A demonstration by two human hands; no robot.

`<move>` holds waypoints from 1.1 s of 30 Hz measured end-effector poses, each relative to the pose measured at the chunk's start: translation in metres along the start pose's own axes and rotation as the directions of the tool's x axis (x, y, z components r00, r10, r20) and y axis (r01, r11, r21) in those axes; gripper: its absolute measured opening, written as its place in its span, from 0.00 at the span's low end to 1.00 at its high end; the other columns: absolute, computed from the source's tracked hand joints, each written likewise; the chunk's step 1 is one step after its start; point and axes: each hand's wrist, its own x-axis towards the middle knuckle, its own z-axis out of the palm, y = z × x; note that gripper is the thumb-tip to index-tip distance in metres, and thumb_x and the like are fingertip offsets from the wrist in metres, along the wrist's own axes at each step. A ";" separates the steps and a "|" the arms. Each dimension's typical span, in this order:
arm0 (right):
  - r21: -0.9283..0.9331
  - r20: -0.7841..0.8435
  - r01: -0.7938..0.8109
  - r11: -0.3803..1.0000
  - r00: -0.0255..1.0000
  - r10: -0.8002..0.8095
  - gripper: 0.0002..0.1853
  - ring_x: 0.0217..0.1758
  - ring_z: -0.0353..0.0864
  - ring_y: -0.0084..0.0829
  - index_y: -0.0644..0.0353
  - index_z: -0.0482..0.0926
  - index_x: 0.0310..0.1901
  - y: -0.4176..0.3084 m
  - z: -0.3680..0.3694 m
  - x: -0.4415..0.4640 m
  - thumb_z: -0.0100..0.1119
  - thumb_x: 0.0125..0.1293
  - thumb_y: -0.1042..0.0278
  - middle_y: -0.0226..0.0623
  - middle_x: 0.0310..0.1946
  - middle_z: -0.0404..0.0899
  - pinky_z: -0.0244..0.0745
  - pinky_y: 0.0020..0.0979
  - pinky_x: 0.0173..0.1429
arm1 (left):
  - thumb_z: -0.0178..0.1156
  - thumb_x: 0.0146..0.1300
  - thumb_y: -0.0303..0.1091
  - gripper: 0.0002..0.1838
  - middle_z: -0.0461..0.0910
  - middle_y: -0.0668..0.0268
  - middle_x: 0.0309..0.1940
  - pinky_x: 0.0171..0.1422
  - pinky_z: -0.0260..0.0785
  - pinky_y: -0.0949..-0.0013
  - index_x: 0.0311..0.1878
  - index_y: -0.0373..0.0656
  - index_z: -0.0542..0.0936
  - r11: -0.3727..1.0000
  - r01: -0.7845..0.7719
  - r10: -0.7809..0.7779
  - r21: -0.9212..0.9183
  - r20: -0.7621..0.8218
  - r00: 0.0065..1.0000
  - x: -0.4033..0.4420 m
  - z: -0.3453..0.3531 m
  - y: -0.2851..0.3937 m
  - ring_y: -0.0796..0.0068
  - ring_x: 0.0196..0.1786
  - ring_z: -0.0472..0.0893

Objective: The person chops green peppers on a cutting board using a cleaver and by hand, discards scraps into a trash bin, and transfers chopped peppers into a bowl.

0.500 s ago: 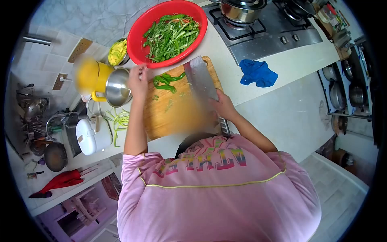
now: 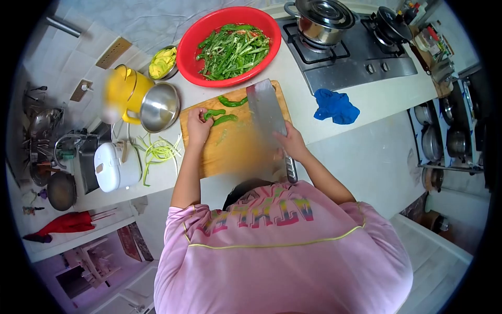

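On the wooden cutting board (image 2: 209, 157), my left hand (image 2: 198, 127) has its fingers closed on a green pepper (image 2: 213, 113). One more green pepper (image 2: 226, 120) lies beside those fingers, and another green pepper (image 2: 232, 101) is farther up the board. My right hand (image 2: 293, 142) grips a wide cleaver (image 2: 266, 107) near the handle end of its blade. The blade lies across the right part of the board, and its dark handle points back toward my body. Small green scraps are on the wood. A blurred patch hides the board's near middle.
Behind the board stands a red basin (image 2: 188, 65) of cut green peppers. A steel bowl (image 2: 159, 107), a yellow pot (image 2: 130, 91) and a white appliance (image 2: 117, 167) are at left, near green strips (image 2: 159, 152). A blue cloth (image 2: 336, 107) lies before the stove (image 2: 361, 68).
My left hand has moved from beside the steel bowl down onto the peppers and closed on one. The peppers are spread farther apart. My right hand stays on the cleaver.
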 end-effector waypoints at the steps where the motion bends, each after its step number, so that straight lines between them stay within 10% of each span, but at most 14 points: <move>1: 0.017 0.008 -0.019 1.000 1.000 0.019 0.15 0.16 0.74 0.27 0.64 0.68 0.49 -0.003 0.001 -0.002 0.55 0.63 0.69 0.36 0.26 0.76 0.70 0.29 0.20 | 0.65 0.47 0.21 0.13 0.70 0.67 0.30 0.36 0.66 0.73 0.37 0.38 0.74 1.000 0.024 -0.023 -0.019 0.023 0.999 -0.003 -0.005 0.006 0.76 0.29 0.69; 3: 0.060 0.031 -0.063 0.996 0.998 0.061 0.15 0.15 0.73 0.26 0.63 0.68 0.50 -0.011 0.000 -0.003 0.54 0.64 0.69 0.36 0.26 0.76 0.69 0.29 0.19 | 0.64 0.47 0.21 0.12 0.73 0.64 0.33 0.38 0.68 0.70 0.36 0.38 0.72 0.992 0.085 -0.080 -0.093 0.055 0.995 -0.009 -0.011 0.019 0.70 0.33 0.73; 11: 0.023 0.030 -0.019 1.000 0.999 0.019 0.14 0.11 0.71 0.26 0.62 0.67 0.50 -0.017 0.004 -0.006 0.53 0.65 0.71 0.36 0.24 0.75 0.65 0.27 0.14 | 0.57 0.53 0.22 0.11 0.77 0.56 0.43 0.51 0.70 0.62 0.41 0.38 0.77 0.863 -0.480 0.458 0.159 0.157 0.875 -0.080 -0.010 0.014 0.55 0.46 0.76; 33: -0.245 0.050 0.001 0.969 0.999 0.012 0.10 0.11 0.70 0.28 0.64 0.63 0.44 -0.038 0.012 -0.007 0.52 0.65 0.74 0.38 0.24 0.72 0.66 0.29 0.13 | 0.54 0.52 0.28 0.15 0.77 0.63 0.44 0.55 0.67 0.62 0.45 0.41 0.77 0.752 -0.617 0.617 0.230 0.083 0.783 -0.093 0.007 0.005 0.64 0.51 0.74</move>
